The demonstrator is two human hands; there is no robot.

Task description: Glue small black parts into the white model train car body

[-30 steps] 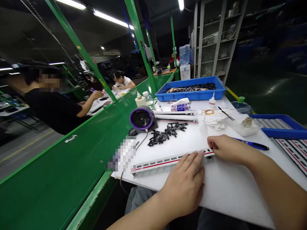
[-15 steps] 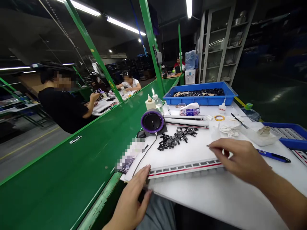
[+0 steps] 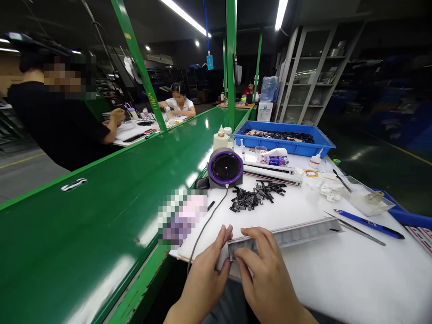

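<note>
A long grey-white model train body [image 3: 297, 233] lies on the white work table [image 3: 337, 279], its hollow inner side turned up. Both hands are at its near left end. My left hand [image 3: 211, 270] cups the end from the left, fingers curled against it. My right hand [image 3: 261, 265] lies over the top of the same end, fingers bent and pressing down on it. A pile of small black plastic parts [image 3: 254, 198] sits just beyond, in the middle of the table.
A green conveyor belt [image 3: 101, 216] runs along the left. A purple-rimmed round device [image 3: 225, 167] with a cable, glue bottles [image 3: 220, 139], a blue tray of black parts [image 3: 286, 137], another train body [image 3: 272, 173], a blue pen [image 3: 367, 222] and tweezers [image 3: 357, 228] are on the table. Other people sit across the belt.
The train body has been turned over, its striped side now hidden. My right hand moved from its right end to its left end, joining the left hand. The camera swung left.
</note>
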